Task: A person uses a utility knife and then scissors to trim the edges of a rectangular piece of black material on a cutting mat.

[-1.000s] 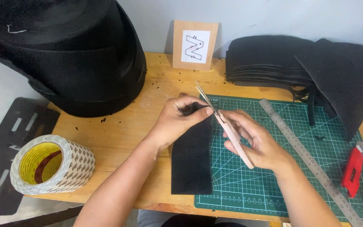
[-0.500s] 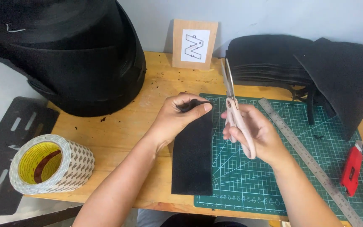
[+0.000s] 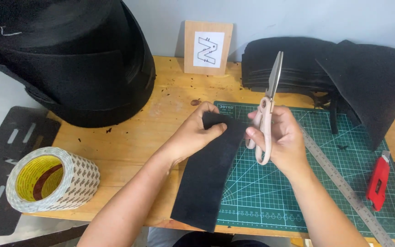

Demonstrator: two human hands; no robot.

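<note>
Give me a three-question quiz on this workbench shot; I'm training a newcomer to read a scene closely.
1. True or false: the scissors point toward the person's body.
2. Which hand pinches the top of the black strip?
3. What lies just right of the steel ruler on the green cutting mat? A) tape roll B) red utility knife C) pencil

Key:
1. False; the blades point up and away.
2. The left hand; the right hand holds the scissors.
3. B, the red utility knife.

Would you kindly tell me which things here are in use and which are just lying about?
In use:
left hand gripping the black strip
right hand holding the scissors
cutting mat

Lying about:
tape roll
steel ruler
red utility knife
big black roll
</note>
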